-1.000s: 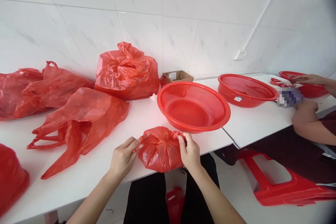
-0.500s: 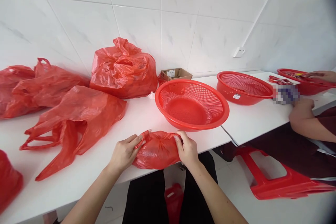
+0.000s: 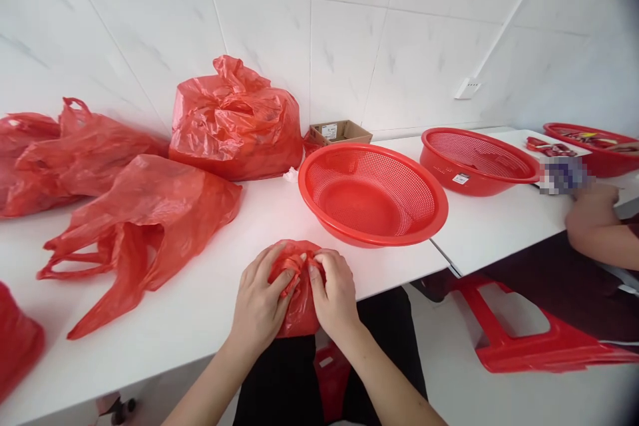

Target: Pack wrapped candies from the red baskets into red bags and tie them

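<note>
In the head view, both forearms angle inward from the bottom edge, the left hand (image 3: 262, 296) and right hand (image 3: 335, 289) close together, thumbs and fingers pinching the gathered top of one red plastic bag (image 3: 301, 315) at the table's (image 3: 200, 319) near edge. Two red perforated colanders (image 3: 372, 203) stand beyond, rightward. The hands partly hide the bag; its contents cannot be made out.

Black trousers (image 3: 279, 383) are worn, and both forearms (image 3: 217, 376) are bare.
</note>
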Available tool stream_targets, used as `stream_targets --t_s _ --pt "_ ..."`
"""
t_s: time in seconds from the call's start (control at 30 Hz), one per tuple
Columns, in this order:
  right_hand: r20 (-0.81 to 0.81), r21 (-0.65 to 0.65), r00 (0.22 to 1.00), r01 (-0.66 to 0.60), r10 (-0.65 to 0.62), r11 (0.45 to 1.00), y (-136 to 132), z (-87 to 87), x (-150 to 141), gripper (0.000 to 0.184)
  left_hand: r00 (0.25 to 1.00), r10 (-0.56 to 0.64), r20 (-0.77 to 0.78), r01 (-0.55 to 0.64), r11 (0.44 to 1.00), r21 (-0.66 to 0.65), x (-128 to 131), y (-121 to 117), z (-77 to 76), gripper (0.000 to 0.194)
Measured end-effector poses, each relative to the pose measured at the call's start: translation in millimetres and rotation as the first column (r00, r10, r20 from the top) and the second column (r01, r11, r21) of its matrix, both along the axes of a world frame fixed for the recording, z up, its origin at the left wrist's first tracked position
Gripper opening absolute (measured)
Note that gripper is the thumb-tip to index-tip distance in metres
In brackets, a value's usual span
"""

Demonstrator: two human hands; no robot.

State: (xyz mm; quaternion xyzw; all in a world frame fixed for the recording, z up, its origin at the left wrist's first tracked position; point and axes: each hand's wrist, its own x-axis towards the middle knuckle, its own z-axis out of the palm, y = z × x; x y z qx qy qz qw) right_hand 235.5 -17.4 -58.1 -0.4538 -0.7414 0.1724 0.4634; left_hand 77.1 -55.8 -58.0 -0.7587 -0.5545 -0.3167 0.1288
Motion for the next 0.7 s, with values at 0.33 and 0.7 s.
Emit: stream_targets --t_s 0.33,0.7 --pt "0.182 -0.040 0.983 -0.012 0.019 0.999 8.8 -16.0 0.6 0.015 0.940 0.100 0.325 0.028 0.930 -0.367 -1.7 8.7 -17.2 0.041" --pt "-0.598 -0.423 0.794 -0.427 0.108 0.799 8.5 8.9 29.8 0.023 0.284 0.175 0.943 0.419 0.862 -0.286 -16.8 -12.2 21.1 0.039"
